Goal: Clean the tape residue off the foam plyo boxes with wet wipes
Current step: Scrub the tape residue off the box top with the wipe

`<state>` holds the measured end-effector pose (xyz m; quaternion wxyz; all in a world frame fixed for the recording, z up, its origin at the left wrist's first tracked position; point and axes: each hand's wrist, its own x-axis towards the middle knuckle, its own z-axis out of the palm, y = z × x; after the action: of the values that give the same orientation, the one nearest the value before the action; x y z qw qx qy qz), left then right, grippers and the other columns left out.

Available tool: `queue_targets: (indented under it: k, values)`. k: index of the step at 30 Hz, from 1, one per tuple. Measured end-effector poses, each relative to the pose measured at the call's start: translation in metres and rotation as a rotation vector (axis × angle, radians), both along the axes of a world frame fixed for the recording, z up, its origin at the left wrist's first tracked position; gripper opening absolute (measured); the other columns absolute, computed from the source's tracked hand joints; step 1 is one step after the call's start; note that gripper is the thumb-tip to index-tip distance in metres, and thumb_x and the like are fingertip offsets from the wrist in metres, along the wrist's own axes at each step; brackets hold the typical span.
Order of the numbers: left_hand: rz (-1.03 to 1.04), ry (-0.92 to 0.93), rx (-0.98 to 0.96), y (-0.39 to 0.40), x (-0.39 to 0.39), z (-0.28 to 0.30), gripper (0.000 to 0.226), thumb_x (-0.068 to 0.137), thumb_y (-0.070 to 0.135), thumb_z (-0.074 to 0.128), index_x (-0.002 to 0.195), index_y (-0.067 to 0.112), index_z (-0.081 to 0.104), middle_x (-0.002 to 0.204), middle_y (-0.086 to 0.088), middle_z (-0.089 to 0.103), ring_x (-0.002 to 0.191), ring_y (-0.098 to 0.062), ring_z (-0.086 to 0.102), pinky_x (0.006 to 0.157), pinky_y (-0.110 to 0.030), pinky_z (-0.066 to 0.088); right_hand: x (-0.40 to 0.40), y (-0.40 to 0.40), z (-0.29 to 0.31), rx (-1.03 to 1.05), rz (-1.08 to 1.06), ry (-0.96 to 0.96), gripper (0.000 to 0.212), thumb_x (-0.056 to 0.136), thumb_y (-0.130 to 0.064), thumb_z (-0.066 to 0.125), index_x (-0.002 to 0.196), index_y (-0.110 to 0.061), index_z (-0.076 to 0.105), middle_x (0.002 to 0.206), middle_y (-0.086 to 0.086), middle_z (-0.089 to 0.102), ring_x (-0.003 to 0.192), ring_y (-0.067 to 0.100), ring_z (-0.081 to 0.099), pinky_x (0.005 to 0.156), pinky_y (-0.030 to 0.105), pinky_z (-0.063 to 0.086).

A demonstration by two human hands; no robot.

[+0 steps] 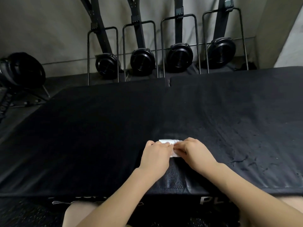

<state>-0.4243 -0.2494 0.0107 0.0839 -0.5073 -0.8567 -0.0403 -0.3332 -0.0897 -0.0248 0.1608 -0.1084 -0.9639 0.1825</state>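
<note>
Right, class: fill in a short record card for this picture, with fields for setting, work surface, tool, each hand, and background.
setting: gym room, seen from a head-worn camera
work surface: black foam plyo box, top scuffed and flaky on the right
tool: white wet wipe, folded, lying on the box top
left hand: fingers on the wipe
right hand: fingers on the wipe
background: four black fan machines standing against the wall

Wet wipe (170,142) mostly under hands
</note>
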Motion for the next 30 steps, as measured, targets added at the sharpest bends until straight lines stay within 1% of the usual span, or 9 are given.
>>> queue_targets:
  k: [4,7,11,15,19,21,24,28,30]
  values:
    - [-0.094,0.001,0.08,-0.021,0.017,-0.012,0.006,0.09,0.028,0.061,0.09,0.034,0.062,0.076,0.014,0.057,0.069,-0.01,0.052,0.072,-0.03,0.041,0.033,-0.012,-0.002,0.048,0.061,0.076,0.011,0.087,-0.038,0.075,0.098,-0.037,0.078,0.097,-0.02,0.075,0.085,0.005,0.062,0.076,0.023,0.047]
    - [-0.095,0.002,0.11,-0.021,0.015,-0.013,0.008,0.087,0.028,0.063,0.086,0.035,0.06,0.076,0.016,0.057,0.072,-0.007,0.054,0.074,-0.029,0.042,0.034,-0.011,-0.003,0.079,0.091,0.106,0.02,0.079,-0.033,0.086,0.098,-0.038,0.08,0.104,-0.025,0.074,0.091,0.003,0.064,0.076,0.019,0.045]
    - [-0.039,0.015,0.06,0.011,-0.02,-0.011,0.011,0.084,0.023,0.067,0.087,0.033,0.063,0.076,0.014,0.059,0.07,-0.01,0.053,0.073,-0.028,0.034,-0.007,0.012,0.002,0.057,0.069,0.076,0.015,0.088,-0.032,0.076,0.103,-0.033,0.08,0.105,-0.02,0.075,0.095,0.008,0.065,0.081,0.024,0.05]
    - [0.022,0.05,-0.005,0.05,-0.062,-0.007,0.016,0.095,0.025,0.054,0.103,0.033,0.066,0.088,0.011,0.065,0.081,-0.015,0.056,0.072,-0.03,0.023,-0.056,0.041,0.004,0.028,-0.008,-0.073,0.025,0.097,-0.043,0.055,0.109,-0.034,0.075,0.102,-0.008,0.072,0.093,0.015,0.062,0.081,0.031,0.052]
    - [0.043,0.033,-0.077,0.073,-0.085,0.006,0.022,0.101,0.028,0.048,0.116,0.032,0.064,0.084,0.005,0.065,0.084,-0.018,0.054,0.072,-0.031,0.023,-0.082,0.055,0.016,0.012,-0.032,-0.12,0.022,0.098,-0.039,0.058,0.104,-0.031,0.078,0.087,-0.001,0.069,0.084,0.02,0.061,0.073,0.032,0.048]
    - [0.017,0.03,-0.111,0.073,-0.082,0.014,0.021,0.101,0.025,0.048,0.112,0.029,0.066,0.079,0.004,0.063,0.079,-0.019,0.05,0.071,-0.032,0.023,-0.082,0.057,0.022,0.031,-0.012,-0.152,0.023,0.097,-0.04,0.059,0.098,-0.029,0.079,0.077,-0.002,0.066,0.079,0.019,0.057,0.071,0.033,0.048]
    - [-0.058,0.031,-0.108,0.061,-0.07,0.013,0.014,0.089,0.017,0.057,0.087,0.028,0.064,0.059,0.008,0.039,0.065,-0.018,0.04,0.07,-0.032,0.023,-0.065,0.057,0.017,0.073,0.043,-0.172,0.036,0.095,-0.055,0.05,0.087,-0.028,0.073,0.068,-0.002,0.056,0.07,0.018,0.053,0.068,0.034,0.049]
    - [-0.103,0.002,-0.052,0.053,-0.075,0.0,0.01,0.083,0.019,0.057,0.082,0.028,0.063,0.058,0.01,0.04,0.066,-0.014,0.045,0.085,-0.031,0.032,-0.052,0.056,0.014,0.002,0.084,-0.125,0.027,0.095,-0.057,0.052,0.11,-0.046,0.071,0.097,-0.02,0.071,0.091,0.002,0.058,0.075,0.026,0.052]
    - [-0.088,0.006,-0.027,0.064,-0.087,0.001,0.011,0.085,0.02,0.055,0.083,0.027,0.063,0.061,0.01,0.041,0.068,-0.015,0.043,0.085,-0.031,0.033,-0.07,0.063,0.014,0.032,0.072,-0.14,0.029,0.095,-0.053,0.051,0.108,-0.041,0.073,0.1,-0.021,0.071,0.092,0.004,0.057,0.076,0.028,0.053]
